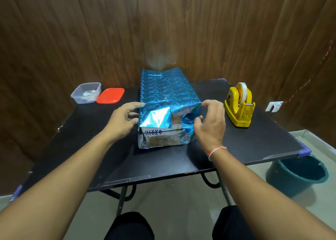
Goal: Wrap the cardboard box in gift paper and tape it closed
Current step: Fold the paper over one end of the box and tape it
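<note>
— Where does the one view look from?
— From the person's head, wide-angle, facing forward and down over the bench.
— How near?
— Close: both forearms reach in from the bottom edge, the wooden wall right behind.

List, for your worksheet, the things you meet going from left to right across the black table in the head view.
Clear plastic container → red lid → left hand → box in blue gift paper → right hand → yellow tape dispenser.
</note>
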